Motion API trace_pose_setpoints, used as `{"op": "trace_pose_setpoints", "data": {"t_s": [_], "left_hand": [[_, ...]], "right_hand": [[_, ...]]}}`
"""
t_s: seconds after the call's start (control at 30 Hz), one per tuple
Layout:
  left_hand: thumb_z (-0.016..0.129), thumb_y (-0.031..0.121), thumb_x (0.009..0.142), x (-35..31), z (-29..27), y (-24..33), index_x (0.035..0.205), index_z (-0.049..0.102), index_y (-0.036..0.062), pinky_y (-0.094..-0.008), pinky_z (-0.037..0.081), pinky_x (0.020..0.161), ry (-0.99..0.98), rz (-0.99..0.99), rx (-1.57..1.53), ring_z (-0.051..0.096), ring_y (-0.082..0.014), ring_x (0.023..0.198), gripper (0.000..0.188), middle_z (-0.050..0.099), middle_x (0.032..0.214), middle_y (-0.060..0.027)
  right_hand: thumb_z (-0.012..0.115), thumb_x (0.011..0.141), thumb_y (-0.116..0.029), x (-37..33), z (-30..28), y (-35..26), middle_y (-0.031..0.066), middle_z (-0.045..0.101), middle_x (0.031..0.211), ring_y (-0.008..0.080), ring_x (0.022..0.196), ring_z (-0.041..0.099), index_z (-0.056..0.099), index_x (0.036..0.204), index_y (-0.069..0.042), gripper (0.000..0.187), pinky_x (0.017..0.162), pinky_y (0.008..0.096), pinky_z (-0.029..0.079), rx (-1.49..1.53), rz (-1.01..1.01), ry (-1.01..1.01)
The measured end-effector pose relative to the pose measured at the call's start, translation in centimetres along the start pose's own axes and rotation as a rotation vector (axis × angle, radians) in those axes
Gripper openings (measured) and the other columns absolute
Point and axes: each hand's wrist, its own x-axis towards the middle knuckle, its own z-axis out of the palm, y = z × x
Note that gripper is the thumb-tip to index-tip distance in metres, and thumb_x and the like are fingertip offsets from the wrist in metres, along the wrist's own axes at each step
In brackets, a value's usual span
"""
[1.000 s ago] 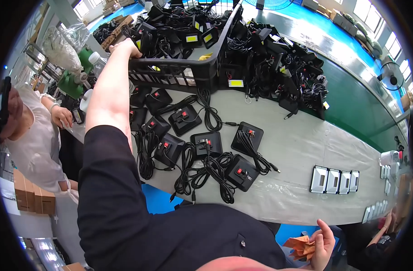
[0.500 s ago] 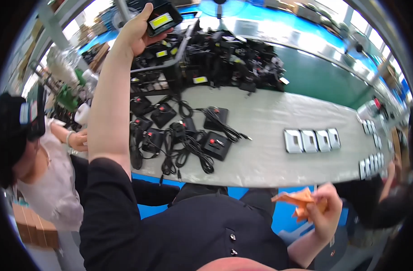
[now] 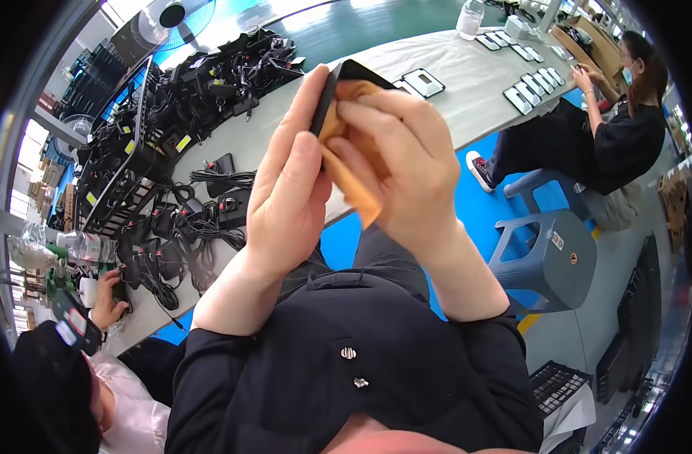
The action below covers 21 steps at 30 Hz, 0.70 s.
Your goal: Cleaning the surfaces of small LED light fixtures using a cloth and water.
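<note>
In front of my chest, my left hand (image 3: 289, 197) grips a flat black device (image 3: 329, 98) by its edge and back, tilted on its side. My right hand (image 3: 418, 155) pinches an orange cloth (image 3: 353, 193) and presses it against the device's inner face. Fingers and cloth cover most of that face. Beyond my left forearm, several black boxes with coiled black cables (image 3: 229, 204) lie on the table (image 3: 452, 72), some bearing red marks. Partly behind my right hand are white-and-black framed pieces (image 3: 422, 81).
A black crate (image 3: 138, 113) and a heap of black devices (image 3: 225, 83) stand at the far left. A co-worker's hand (image 3: 108, 299) rests by the table's left end. Another person (image 3: 626, 129) sits at right, near a grey-blue stool (image 3: 554, 261), rows of framed pieces (image 3: 533, 89) and a clear bottle (image 3: 469, 19).
My left hand has brought the black device from over the crate to in front of my chest. My right hand has risen with the orange cloth to meet it. The view has turned right.
</note>
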Motion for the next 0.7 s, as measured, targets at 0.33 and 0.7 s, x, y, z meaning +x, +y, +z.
{"op": "trace_pose_setpoints", "data": {"t_s": [0.33,0.7], "left_hand": [[0.033,0.016,0.101,-0.7,-1.0,-0.1,0.147,0.015,0.0010,-0.0394,0.037,0.105,-0.060,-0.102,-0.193,0.041,-0.0255,0.128,0.052,0.036,0.143,-0.0166],[0.035,0.012,0.099,-0.4,-1.5,-1.3,0.146,0.020,0.0028,-0.0381,0.036,0.105,-0.019,-0.087,-0.210,0.044,-0.0248,0.127,0.050,0.041,0.140,-0.0151]], "right_hand": [[0.063,0.075,0.009,-0.7,-2.5,0.2,0.0097,0.064,0.091,0.0207,0.078,0.063,0.063,0.087,-0.002,0.016,0.067,0.0277,0.051,0.149,0.070,-0.080],[0.068,0.069,-0.004,-2.0,-2.2,-0.5,0.0079,0.058,0.078,0.0247,0.068,0.055,0.061,0.092,-0.004,0.024,0.064,0.0327,0.047,0.372,0.424,-0.166]]}}
